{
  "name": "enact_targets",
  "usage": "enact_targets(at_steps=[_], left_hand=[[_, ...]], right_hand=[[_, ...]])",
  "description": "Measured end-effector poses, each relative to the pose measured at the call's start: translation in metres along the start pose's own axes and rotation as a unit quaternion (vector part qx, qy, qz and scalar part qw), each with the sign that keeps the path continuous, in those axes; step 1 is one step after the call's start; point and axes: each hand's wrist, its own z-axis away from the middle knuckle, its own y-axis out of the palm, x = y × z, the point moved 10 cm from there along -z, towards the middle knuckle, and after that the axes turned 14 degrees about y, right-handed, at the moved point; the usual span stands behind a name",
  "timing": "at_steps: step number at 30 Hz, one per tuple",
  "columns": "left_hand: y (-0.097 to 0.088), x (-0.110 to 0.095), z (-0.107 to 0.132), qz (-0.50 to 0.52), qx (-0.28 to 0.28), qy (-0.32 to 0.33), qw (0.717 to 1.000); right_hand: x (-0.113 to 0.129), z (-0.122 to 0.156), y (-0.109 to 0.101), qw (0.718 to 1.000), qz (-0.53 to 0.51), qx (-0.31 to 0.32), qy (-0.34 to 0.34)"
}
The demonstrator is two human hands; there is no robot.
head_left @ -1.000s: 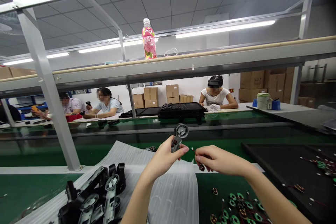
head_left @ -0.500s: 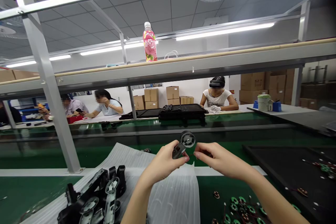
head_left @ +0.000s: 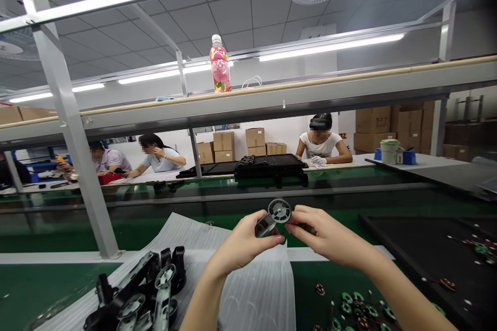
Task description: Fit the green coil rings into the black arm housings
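Observation:
My left hand (head_left: 243, 243) pinches a small grey plastic arm with a round ring end (head_left: 273, 216), held up in front of me above the green belt. My right hand (head_left: 324, 235) is closed, its fingertips touching the ring end from the right; a small part pinched in them is hidden. Below the hands lies a white foam sheet (head_left: 248, 289). A pile of the same black and grey arms (head_left: 140, 295) sits at the lower left. Several small green and copper coils (head_left: 355, 307) lie on the belt at the lower right.
A black tray (head_left: 435, 253) with a few coils is on the right. A metal frame post (head_left: 72, 129) rises at the left, and a shelf with a pink bottle (head_left: 220, 64) runs overhead. Three people work across the conveyor, behind a black stack (head_left: 272, 165).
My right hand has moved left and up until its fingertips meet the ring end. My left hand has tilted the grey arm so the ring points right.

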Motion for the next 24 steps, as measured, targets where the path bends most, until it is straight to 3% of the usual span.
enact_targets(at_steps=[2,5,8,10,15,20,24], left_hand=[[-0.004,0.003,-0.002,0.028,-0.047,0.003,0.998],[-0.011,0.013,-0.003,0.136,-0.171,-0.007,0.976],[-0.005,0.030,0.000,0.314,-0.292,-0.017,0.903],[0.005,0.041,0.000,0.382,-0.323,-0.031,0.865],[0.018,0.055,0.001,0.399,-0.328,-0.072,0.853],[0.009,0.040,0.003,0.304,-0.313,-0.059,0.898],[0.024,0.034,-0.001,0.295,-0.255,-0.055,0.919]], right_hand=[[-0.002,-0.002,-0.004,0.999,-0.025,-0.020,0.009],[-0.002,-0.005,-0.001,0.996,-0.075,-0.040,0.019],[0.001,-0.007,0.011,0.990,-0.125,-0.059,0.023],[0.000,-0.009,0.020,0.984,-0.162,-0.070,0.037],[-0.006,-0.012,0.023,0.984,-0.152,-0.082,0.052],[-0.023,-0.007,-0.002,0.971,-0.173,-0.132,0.096],[-0.012,0.000,-0.008,0.973,-0.175,-0.128,0.080]])
